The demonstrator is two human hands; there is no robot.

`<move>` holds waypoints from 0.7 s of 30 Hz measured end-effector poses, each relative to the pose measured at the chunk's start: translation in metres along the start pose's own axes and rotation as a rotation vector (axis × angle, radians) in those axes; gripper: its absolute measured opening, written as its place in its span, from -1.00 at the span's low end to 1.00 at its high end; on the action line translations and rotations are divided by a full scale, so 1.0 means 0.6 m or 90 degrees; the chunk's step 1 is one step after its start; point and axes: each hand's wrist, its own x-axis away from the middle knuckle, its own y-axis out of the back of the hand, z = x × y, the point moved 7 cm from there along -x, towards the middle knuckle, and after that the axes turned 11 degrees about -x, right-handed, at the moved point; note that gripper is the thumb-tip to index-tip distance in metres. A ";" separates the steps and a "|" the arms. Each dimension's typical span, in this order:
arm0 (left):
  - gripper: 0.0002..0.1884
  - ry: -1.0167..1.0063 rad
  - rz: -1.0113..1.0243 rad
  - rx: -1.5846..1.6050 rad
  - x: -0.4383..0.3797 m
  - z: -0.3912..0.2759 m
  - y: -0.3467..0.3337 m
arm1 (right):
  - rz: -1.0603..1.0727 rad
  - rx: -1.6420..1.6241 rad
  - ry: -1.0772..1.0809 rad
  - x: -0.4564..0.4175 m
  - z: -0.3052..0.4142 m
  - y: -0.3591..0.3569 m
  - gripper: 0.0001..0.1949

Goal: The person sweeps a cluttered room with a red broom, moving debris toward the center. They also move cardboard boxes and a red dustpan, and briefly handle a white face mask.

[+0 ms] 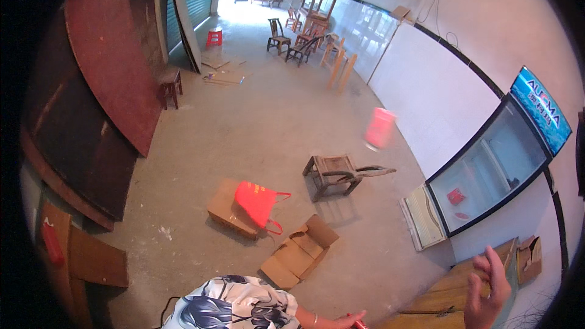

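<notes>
My left hand point(349, 320), at the bottom edge below a patterned sleeve point(233, 304) and a bangle, is closed on a small red object point(360, 323); most of both is cut off. My right hand point(489, 288) is raised with its fingers apart and holds nothing. Behind it in the picture is a yellowish wooden tabletop point(425, 299). On the floor ahead lie an opened cardboard box point(299, 253) and a closed one point(228, 208), with a red bag point(255, 203) on top. A blurred pink-red cylindrical thing point(380, 128) appears near the right wall; whether it touches the floor I cannot tell.
Beyond the boxes stands a low wooden chair point(336, 173). An Aucma display fridge point(493, 164) is against the right wall. Large dark-red boards point(109, 55) lean on the left. Farther off are a red stool point(214, 37), several chairs point(277, 36) and wood scraps point(224, 77).
</notes>
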 end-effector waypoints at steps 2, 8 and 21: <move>-0.45 -0.004 -0.012 0.000 0.000 -0.003 -0.005 | -0.130 0.040 -0.050 0.067 -0.025 0.020 -0.69; -0.47 -0.028 -0.021 -0.017 0.037 -0.004 -0.074 | -0.545 0.363 -0.439 0.473 -0.087 0.095 -0.77; -0.59 0.046 0.018 0.033 0.228 0.089 -0.127 | -0.924 -0.478 -0.625 0.860 -0.206 0.003 -0.79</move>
